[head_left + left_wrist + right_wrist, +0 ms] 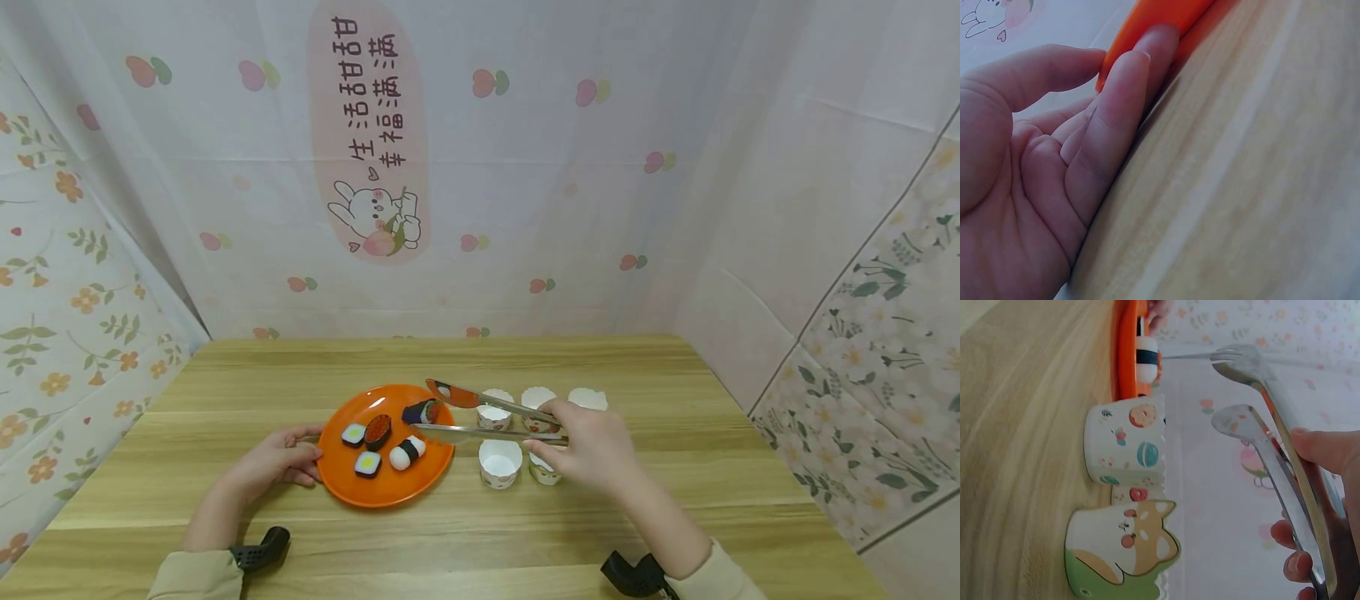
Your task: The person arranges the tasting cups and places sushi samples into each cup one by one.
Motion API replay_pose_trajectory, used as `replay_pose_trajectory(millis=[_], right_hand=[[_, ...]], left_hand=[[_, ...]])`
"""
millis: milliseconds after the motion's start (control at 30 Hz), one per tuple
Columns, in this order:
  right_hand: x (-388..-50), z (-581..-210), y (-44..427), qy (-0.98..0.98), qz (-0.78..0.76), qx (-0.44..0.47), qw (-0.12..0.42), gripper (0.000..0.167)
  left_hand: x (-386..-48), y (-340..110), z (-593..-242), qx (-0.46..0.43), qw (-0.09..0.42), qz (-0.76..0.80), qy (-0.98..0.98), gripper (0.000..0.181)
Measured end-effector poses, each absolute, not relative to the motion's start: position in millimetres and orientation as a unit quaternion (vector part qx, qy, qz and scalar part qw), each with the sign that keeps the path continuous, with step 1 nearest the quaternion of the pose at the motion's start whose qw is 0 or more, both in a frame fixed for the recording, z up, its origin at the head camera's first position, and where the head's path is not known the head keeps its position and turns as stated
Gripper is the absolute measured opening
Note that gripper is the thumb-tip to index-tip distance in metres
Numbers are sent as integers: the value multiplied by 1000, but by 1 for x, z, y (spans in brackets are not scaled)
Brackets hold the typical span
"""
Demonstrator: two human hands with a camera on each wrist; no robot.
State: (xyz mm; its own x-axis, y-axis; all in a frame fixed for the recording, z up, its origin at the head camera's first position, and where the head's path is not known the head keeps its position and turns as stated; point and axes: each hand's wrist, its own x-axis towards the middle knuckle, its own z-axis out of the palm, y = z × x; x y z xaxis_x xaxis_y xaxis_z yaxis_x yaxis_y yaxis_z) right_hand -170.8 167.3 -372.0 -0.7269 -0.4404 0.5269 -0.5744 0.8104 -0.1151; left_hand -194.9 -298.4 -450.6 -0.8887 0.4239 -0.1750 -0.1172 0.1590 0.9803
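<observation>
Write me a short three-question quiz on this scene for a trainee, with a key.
1. What does the right hand hold?
2. True or false: the left hand touches the rim of the orange plate.
3. How many sushi pieces lie on the plate? A) three B) five C) eight

Key: 1. Metal tongs. 2. True. 3. B.

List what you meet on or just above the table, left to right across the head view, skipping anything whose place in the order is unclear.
Left hand → orange plate with sushi pieces on it → front-left paper cup → right hand.
</observation>
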Motion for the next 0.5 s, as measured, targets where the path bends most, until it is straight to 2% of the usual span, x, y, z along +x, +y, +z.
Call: replay_pose_trajectory(millis=[500], right_hand=[[-162,-382,151,-913,119,301,248,45]], left_hand=[[-196,-299,-452,102,211,639,733,64]])
